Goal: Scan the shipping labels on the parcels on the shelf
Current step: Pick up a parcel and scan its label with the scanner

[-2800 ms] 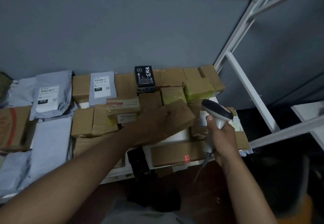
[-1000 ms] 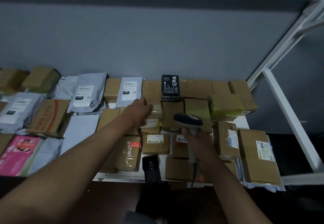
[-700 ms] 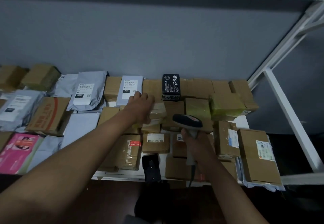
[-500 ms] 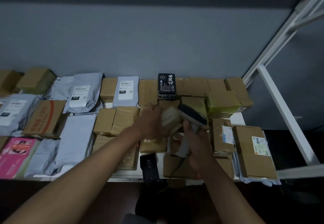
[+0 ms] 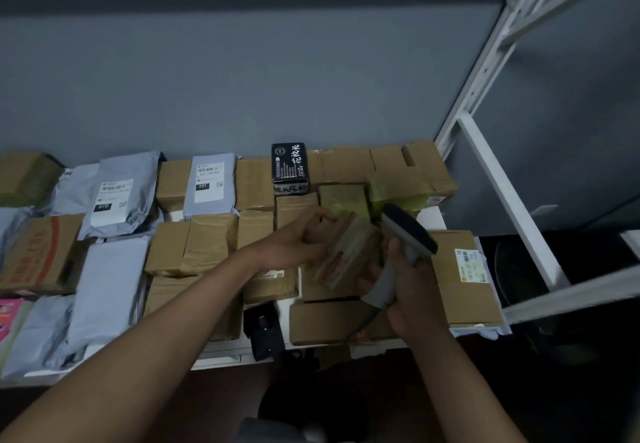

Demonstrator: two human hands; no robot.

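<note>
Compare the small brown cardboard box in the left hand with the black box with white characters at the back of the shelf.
The small brown cardboard box is plain tan with a reddish strip; the black box with white characters is dark and printed. The brown one is tilted, gripped by the left hand beside the grey handheld scanner; the black one stands untouched among the parcels. Both are small and rectangular.

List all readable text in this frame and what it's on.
"231": black patch on the label of the grey mailer at the back.
"010": black patch on the label of the grey poly bag to its left.
"花栈长": white characters on the black box; its fine print is too small.
Labels on the flat carton at right and the held parcel: blurred, unreadable.
</note>
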